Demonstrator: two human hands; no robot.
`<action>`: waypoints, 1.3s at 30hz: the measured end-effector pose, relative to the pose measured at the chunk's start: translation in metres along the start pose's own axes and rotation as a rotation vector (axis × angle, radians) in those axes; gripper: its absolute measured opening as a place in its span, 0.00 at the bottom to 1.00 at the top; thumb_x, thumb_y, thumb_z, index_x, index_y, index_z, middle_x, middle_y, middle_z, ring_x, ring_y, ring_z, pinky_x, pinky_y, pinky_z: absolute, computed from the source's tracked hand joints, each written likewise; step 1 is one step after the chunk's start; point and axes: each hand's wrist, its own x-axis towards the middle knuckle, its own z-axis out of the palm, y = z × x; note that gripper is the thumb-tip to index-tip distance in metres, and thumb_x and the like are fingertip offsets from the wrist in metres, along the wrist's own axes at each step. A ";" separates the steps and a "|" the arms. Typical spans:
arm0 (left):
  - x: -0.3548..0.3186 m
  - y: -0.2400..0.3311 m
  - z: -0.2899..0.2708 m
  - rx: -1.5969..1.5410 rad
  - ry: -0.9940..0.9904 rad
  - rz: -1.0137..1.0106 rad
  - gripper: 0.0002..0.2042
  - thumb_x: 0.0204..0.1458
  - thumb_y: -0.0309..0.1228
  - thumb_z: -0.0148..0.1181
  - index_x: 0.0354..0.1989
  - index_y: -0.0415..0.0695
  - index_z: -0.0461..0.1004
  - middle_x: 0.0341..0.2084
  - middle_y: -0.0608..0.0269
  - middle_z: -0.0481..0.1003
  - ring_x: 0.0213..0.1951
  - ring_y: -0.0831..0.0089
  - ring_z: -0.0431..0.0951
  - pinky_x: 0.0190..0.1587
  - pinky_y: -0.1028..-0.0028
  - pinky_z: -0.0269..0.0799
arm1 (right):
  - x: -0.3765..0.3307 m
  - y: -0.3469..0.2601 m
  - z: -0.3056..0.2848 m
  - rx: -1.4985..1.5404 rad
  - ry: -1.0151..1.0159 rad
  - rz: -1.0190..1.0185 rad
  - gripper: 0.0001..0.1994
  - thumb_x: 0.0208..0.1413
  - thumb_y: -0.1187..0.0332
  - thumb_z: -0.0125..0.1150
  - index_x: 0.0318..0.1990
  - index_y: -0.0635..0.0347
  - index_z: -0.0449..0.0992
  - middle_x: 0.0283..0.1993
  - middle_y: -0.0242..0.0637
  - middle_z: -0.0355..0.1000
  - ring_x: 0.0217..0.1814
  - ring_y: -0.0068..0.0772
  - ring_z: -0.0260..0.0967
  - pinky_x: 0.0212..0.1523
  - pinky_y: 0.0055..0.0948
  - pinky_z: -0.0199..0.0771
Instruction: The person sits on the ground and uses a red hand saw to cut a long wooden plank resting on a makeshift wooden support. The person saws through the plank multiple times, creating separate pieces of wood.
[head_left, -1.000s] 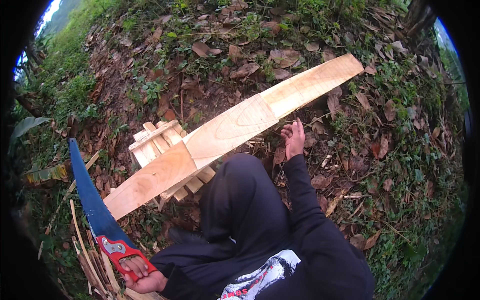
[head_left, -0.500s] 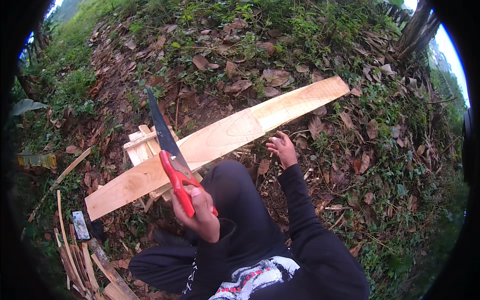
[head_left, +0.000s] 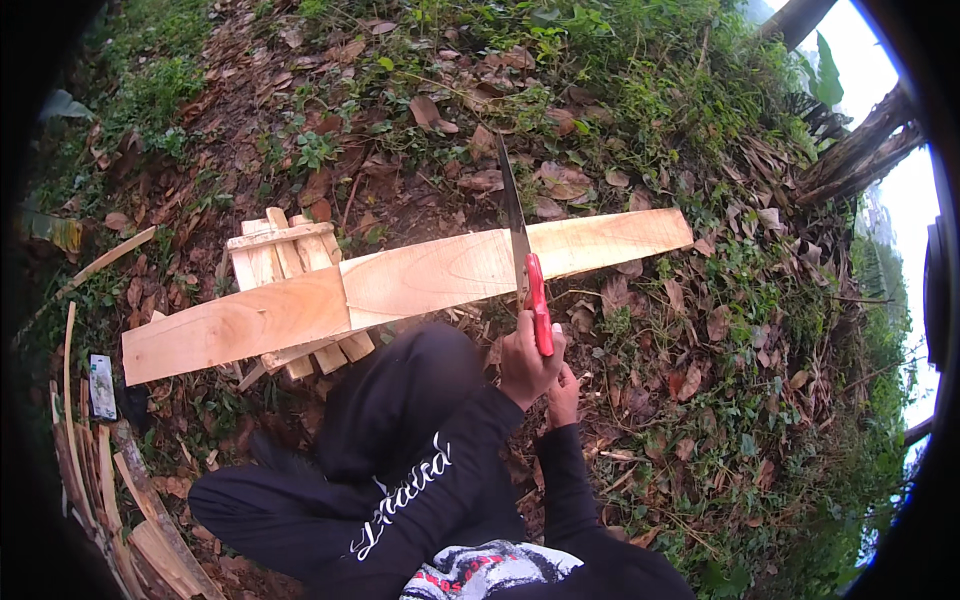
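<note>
My left hand (head_left: 530, 362) is closed round the red handle (head_left: 540, 305) of a pruning saw. The saw's dark, pointed blade (head_left: 514, 205) passes over a long pale plank (head_left: 430, 275), its tip beyond the far edge. I cannot tell whether the teeth touch the wood. Crosswise lines divide the plank's face into sections, one near the blade and another left of centre. Close against my left hand, just below the saw handle, is my right hand (head_left: 564, 398); most of its fingers are hidden behind the left.
Under the plank's left part lies a small stand of wooden slats (head_left: 285, 245). Split wood strips (head_left: 150, 530) lie at the lower left beside a small pale packet (head_left: 102, 387). Dry leaves and green plants (head_left: 700, 330) cover the ground. A trunk (head_left: 865, 150) leans at the upper right.
My left hand has carried the saw rightward from the plank's left half to the line right of centre. My right hand has drawn back beside it. The view has shifted too.
</note>
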 end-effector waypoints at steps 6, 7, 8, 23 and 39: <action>0.003 -0.041 -0.017 -0.068 -0.060 -0.033 0.11 0.54 0.32 0.58 0.35 0.38 0.64 0.17 0.49 0.70 0.21 0.50 0.75 0.23 0.59 0.69 | 0.019 -0.009 0.038 0.015 0.233 -0.083 0.09 0.61 0.73 0.51 0.46 0.66 0.74 0.38 0.32 0.74 0.36 0.18 0.69 0.37 0.18 0.71; 0.007 -0.043 -0.017 -0.081 -0.059 -0.020 0.11 0.54 0.31 0.58 0.35 0.38 0.64 0.17 0.49 0.71 0.21 0.50 0.75 0.23 0.59 0.69 | 0.029 -0.016 0.038 -0.016 0.255 -0.136 0.09 0.62 0.73 0.51 0.45 0.66 0.74 0.36 0.31 0.73 0.35 0.18 0.69 0.36 0.18 0.70; 0.008 -0.044 -0.017 -0.062 -0.069 -0.002 0.11 0.53 0.31 0.58 0.36 0.37 0.65 0.17 0.49 0.71 0.21 0.50 0.75 0.22 0.59 0.69 | 0.038 -0.023 0.033 -0.047 0.279 -0.188 0.08 0.62 0.73 0.50 0.44 0.66 0.74 0.34 0.31 0.73 0.34 0.18 0.68 0.36 0.18 0.70; 0.006 -0.078 -0.011 0.034 -0.125 0.085 0.22 0.57 0.39 0.58 0.41 0.29 0.61 0.21 0.41 0.70 0.23 0.46 0.74 0.25 0.58 0.71 | 0.160 -0.046 0.062 -0.307 0.128 -0.337 0.10 0.63 0.70 0.52 0.46 0.65 0.76 0.44 0.35 0.76 0.45 0.22 0.71 0.45 0.22 0.71; -0.052 -0.059 -0.028 -0.046 -0.594 0.250 0.16 0.49 0.27 0.59 0.41 0.34 0.60 0.29 0.46 0.69 0.32 0.47 0.72 0.37 0.58 0.69 | 0.110 0.040 -0.061 -0.516 0.078 -0.078 0.09 0.58 0.68 0.59 0.38 0.66 0.78 0.28 0.32 0.75 0.27 0.20 0.69 0.31 0.25 0.71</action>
